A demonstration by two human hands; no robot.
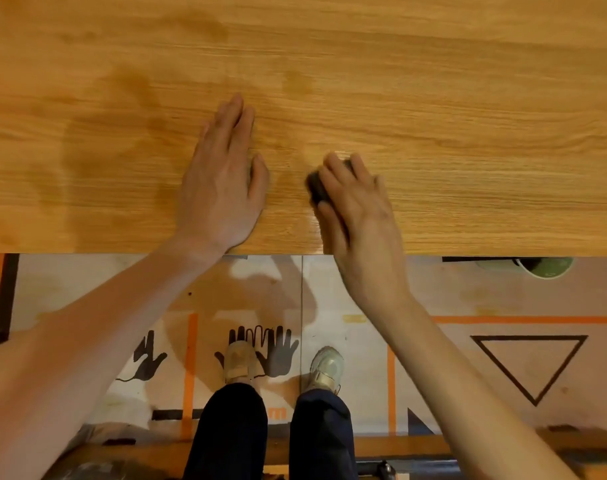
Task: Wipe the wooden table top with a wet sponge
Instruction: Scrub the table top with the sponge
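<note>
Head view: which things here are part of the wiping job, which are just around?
Job:
- table top, darker damp patches on its left part
- dark sponge under the right hand
- left hand, flat on the wood

Just around:
- green cup below the table edge
- printed floor mat
- shoes

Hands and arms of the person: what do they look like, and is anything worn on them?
Both arms are bare up to the frame edge, no sleeves showing. The left hand and right hand show no gloves, rings, watch or bracelets. Fingers look slender, with short nails.
</note>
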